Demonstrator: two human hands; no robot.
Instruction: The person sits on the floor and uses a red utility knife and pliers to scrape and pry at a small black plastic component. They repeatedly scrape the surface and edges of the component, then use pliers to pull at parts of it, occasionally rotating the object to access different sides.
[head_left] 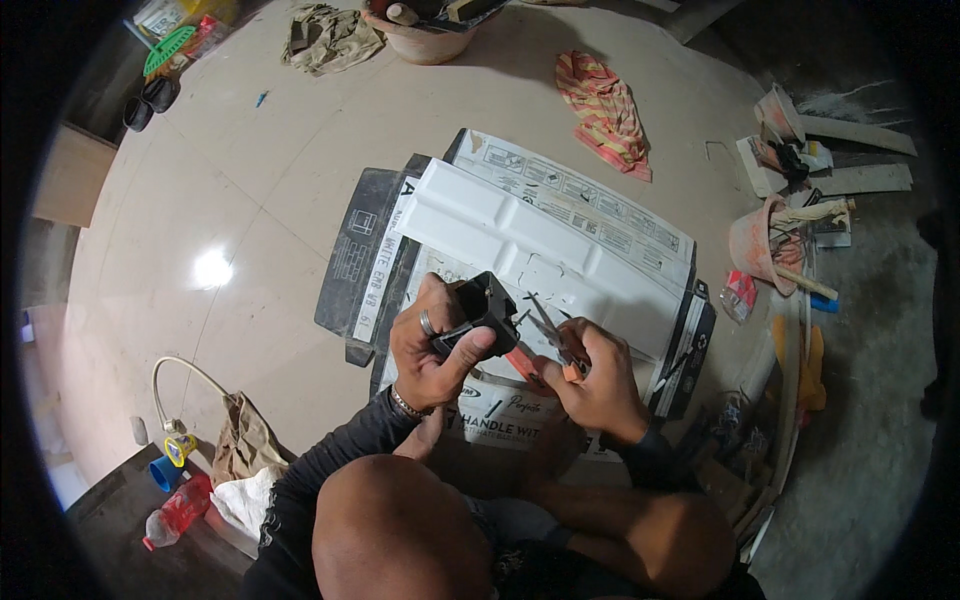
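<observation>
My left hand is closed round a small black plastic box, its hollow side facing up and to the right. A ring is on one finger. In my right hand is a pair of pliers with orange handles and slim grey jaws. The jaws are spread and point up at the box's right side; whether they touch it I cannot tell. Beneath both hands lies a white panel with raised rectangles, on flattened printed cardboard. Small dark scraps are scattered on the white surface.
A striped cloth and a tub of tools are beyond the cardboard. To the right stand a pinkish bucket and scrap strips. A red bottle and a blue cup are at lower left.
</observation>
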